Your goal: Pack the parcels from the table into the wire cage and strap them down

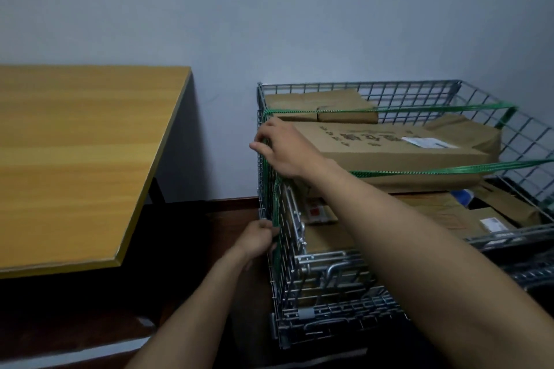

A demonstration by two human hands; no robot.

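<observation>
Left hand (pixel 259 238) low on outer left wall of wire cage (pixel 329 278), pinched on green strap (pixel 434 171). Right hand (pixel 281 147) at top left rim, fingers curled over same strap. Parcels (pixel 389 150) stacked inside cage, beside wooden table (pixel 75 159).

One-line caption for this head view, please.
Both hands, left and right, work green strap on the cage's side wall over packed parcels.

parcel (pixel 389 144) print, seemingly characters, unreadable
</observation>
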